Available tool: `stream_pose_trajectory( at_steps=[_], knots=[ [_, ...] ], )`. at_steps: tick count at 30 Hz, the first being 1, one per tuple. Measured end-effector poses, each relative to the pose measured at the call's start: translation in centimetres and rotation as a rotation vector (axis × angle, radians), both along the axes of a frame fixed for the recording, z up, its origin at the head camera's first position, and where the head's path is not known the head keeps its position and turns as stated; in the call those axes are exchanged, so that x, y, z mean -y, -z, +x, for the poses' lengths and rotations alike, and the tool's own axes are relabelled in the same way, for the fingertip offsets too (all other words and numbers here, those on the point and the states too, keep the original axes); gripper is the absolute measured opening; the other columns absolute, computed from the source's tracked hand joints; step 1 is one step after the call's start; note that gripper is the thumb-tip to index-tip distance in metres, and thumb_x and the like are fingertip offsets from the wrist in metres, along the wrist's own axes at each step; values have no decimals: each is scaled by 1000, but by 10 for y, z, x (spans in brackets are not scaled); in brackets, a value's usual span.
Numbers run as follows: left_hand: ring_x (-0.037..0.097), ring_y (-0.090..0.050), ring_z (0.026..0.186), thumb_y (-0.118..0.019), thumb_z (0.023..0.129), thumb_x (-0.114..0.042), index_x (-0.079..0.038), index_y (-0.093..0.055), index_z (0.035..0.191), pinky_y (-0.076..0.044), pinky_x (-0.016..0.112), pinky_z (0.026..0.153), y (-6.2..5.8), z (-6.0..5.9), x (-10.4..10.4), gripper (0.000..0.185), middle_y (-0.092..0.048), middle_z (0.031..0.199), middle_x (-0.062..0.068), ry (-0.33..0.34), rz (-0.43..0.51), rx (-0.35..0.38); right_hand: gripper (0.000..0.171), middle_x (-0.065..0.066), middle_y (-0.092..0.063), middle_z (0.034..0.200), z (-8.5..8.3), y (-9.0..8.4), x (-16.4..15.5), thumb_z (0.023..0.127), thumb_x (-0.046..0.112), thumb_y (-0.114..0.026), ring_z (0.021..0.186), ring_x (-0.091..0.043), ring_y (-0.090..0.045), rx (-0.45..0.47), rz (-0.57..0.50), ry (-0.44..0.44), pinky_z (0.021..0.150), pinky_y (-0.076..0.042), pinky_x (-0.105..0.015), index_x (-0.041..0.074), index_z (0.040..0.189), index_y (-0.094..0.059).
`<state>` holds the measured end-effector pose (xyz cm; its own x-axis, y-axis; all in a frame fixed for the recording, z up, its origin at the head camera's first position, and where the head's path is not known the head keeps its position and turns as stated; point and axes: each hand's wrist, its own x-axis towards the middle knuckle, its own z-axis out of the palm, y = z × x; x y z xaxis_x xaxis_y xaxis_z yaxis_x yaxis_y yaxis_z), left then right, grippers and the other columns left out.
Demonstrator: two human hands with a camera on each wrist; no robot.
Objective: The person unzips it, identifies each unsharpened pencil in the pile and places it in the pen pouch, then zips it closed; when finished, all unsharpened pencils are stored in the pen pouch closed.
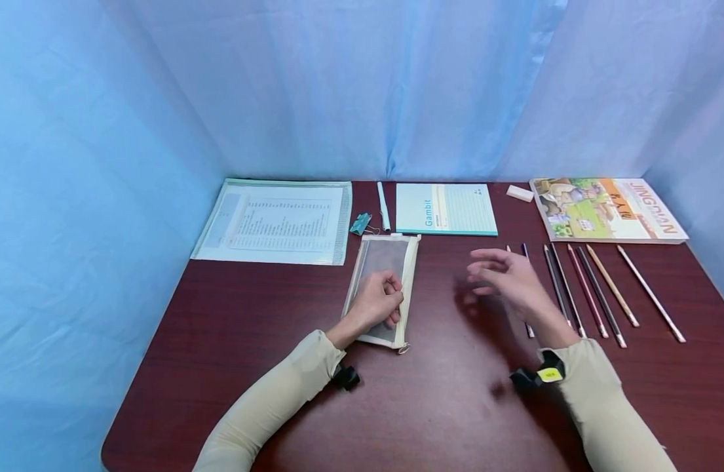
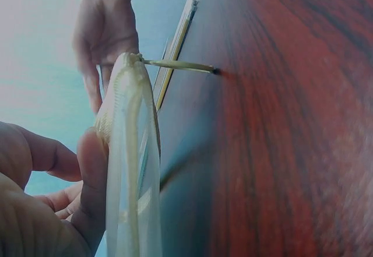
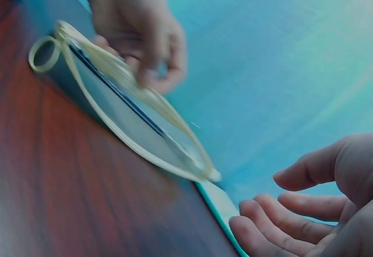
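Observation:
A cream-edged mesh pencil pouch (image 1: 381, 261) lies on the dark red table (image 1: 279, 367), its long side running away from me. My left hand (image 1: 378, 300) rests on its near end, with curled fingers pinching the zipper edge. In the left wrist view my thumb (image 2: 92, 169) presses that edge of the pouch (image 2: 133, 169) and lifts it off the table. The right wrist view shows the pouch (image 3: 137, 114) with its mouth held apart. To the right of the pouch my right hand (image 1: 487, 270) hovers, fingers (image 3: 291, 210) loosely spread and holding nothing. A row of several pencils (image 1: 586, 288) lies just right of it.
Along the back edge lie a plastic sleeve with a printed sheet (image 1: 276, 221), a teal binder clip (image 1: 360, 223), a white pen (image 1: 383, 206), a "Gambit" notebook (image 1: 445, 208), a white eraser (image 1: 519, 193) and a picture book (image 1: 609, 208). Blue cloth walls close in three sides.

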<state>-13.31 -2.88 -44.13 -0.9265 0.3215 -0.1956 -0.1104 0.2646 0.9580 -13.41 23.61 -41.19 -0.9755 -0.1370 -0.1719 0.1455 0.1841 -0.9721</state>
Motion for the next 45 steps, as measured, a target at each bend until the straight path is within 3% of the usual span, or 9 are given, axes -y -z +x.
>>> stream_pose_trajectory(
  at_steps=[5, 15, 20, 24, 29, 31, 36, 40, 45],
  knots=[
    [9, -54, 36, -49, 87, 7, 3, -55, 86, -53, 27, 34, 0, 0, 1, 7, -55, 58, 2, -1, -3, -3, 26, 14, -74, 89, 4, -4, -42, 97, 1, -58, 78, -4, -74, -66, -111, 39, 66, -66, -24, 23, 108, -64],
    [10, -54, 36, -49, 87, 8, 4, -55, 87, -54, 29, 35, 0, 1, 1, 7, -55, 58, 3, 4, -3, -6, 26, 8, -77, 88, 13, -11, -132, 96, -3, -58, 75, -5, -75, -49, -268, 173, 63, -65, -23, 19, 103, -70],
    [9, -53, 36, -49, 88, 7, 4, -55, 86, -54, 29, 35, -1, 1, 1, 7, -55, 58, 3, 2, -18, -13, 17, 21, -72, 81, 15, -8, -167, 97, 8, -60, 69, 2, -71, -3, 37, 244, 61, -63, -19, 24, 103, -63],
    [10, -54, 36, -49, 88, 7, 4, -56, 86, -53, 29, 34, -2, 1, 2, 7, -56, 58, 3, 2, -16, -8, 23, 34, -59, 75, 16, -1, -182, 100, 15, -56, 64, 7, -66, -7, 464, 244, 57, -62, -20, 4, 120, -57],
    [10, -54, 36, -49, 87, 7, 4, -56, 86, -54, 30, 35, -1, 1, 2, 8, -56, 58, 3, -1, -15, -12, 42, -9, -75, 77, 17, 4, -190, 95, 21, -63, 57, 9, -57, -47, 873, 202, 60, -50, -21, -9, 125, -56],
    [10, -54, 36, -49, 87, 7, 4, -56, 86, -54, 30, 35, -1, 1, 2, 8, -55, 58, 3, 1, -15, -14, 40, -25, -74, 92, 16, 5, -192, 93, 19, -66, 55, 11, -53, -85, 947, 166, 71, -46, -34, -8, 121, -59],
    [10, -54, 36, -50, 88, 7, 4, -56, 87, -54, 29, 35, -1, 1, 1, 7, -56, 59, 5, 2, -16, -13, 36, -28, -72, 90, 13, 10, -192, 87, 13, -69, 61, -2, -58, -142, 1003, 78, 81, -37, -57, -12, 112, -62],
    [10, -53, 36, -50, 88, 7, 4, -56, 87, -54, 30, 34, 0, 0, 1, 7, -56, 59, 6, 3, -11, -11, 32, -22, -70, 82, 12, 15, -190, 82, 10, -68, 65, -24, -60, -138, 1063, 61, 58, -45, -45, -11, 106, -63],
    [10, -53, 36, -50, 87, 7, 4, -55, 86, -54, 30, 35, 0, 0, 1, 7, -56, 59, 5, 4, -4, -6, 30, -16, -63, 80, 13, 18, -187, 82, 9, -60, 64, -27, -53, -51, 1098, 63, 45, -39, -32, -6, 107, -60]
  ],
)
